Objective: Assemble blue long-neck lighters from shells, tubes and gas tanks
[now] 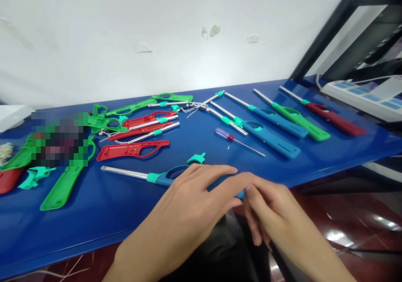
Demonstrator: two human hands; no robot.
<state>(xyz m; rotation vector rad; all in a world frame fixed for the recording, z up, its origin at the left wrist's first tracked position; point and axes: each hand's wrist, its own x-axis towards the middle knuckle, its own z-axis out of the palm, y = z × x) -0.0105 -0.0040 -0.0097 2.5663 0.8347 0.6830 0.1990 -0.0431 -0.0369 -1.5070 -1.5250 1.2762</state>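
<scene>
A blue long-necked gas lighter [161, 178] lies near the table's front edge, its metal tube pointing left. My left hand [191, 200] is wrapped over the handle and covers most of it. At the butt end, my right hand [276, 204] grips the handle with bent fingers, touching the fingertips of my left hand. What lies under the fingers there is hidden. Just beyond my left hand is a loose turquoise plastic trigger [197, 158]. A screwdriver with a clear purple handle [224, 134] rests farther back, beside a tiny white piece [228, 147].
Closed lighters in blue [271, 139], green [301, 123] and dark red [334, 118] lie at the right. Red half-shells [125, 149], green half-shells [59, 188] and metal tubes with wires [153, 132] spread over the left. A white power strip [361, 98] is at far right.
</scene>
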